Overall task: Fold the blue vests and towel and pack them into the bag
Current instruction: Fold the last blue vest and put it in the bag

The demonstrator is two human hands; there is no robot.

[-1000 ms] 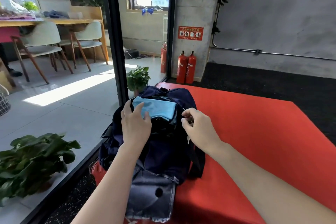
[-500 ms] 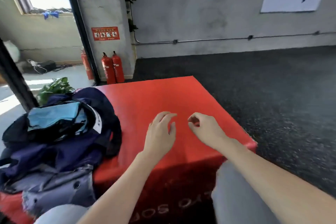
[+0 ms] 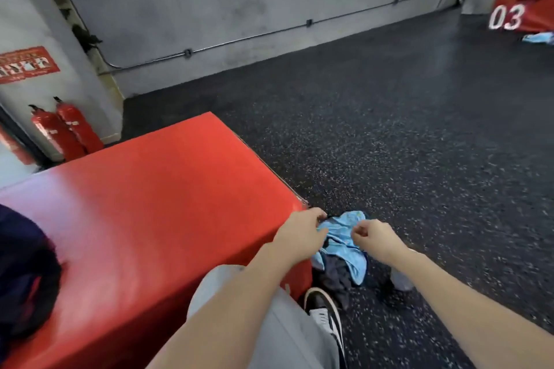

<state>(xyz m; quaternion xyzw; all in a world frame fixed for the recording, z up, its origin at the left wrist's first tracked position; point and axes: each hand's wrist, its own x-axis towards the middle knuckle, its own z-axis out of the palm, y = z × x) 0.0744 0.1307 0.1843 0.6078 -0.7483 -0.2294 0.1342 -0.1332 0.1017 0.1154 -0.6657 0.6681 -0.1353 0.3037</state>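
Bare left hand point(image 3: 299, 234) and bare right hand point(image 3: 373, 235), both reaching down, fingers curled; whether either yet touches cloth cannot be told. Below them: crumpled light-blue patterned fabric point(image 3: 344, 244), one of the vests or the towel, heaped on dark speckled rubber floor point(image 3: 419, 159) beside the corner of a red padded block point(image 3: 150, 204). Dark navy fabric bag point(image 3: 21, 272) sits on that block, far left, well apart. Risk: a one-layer pinch could let the heap trail and snag under the black-and-white shoe point(image 3: 326, 314) nearby.

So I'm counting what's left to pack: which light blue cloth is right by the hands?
The crumpled light blue cloth on the floor by the red block's corner, between both hands; the other cloth lies far off beside the "03" block.
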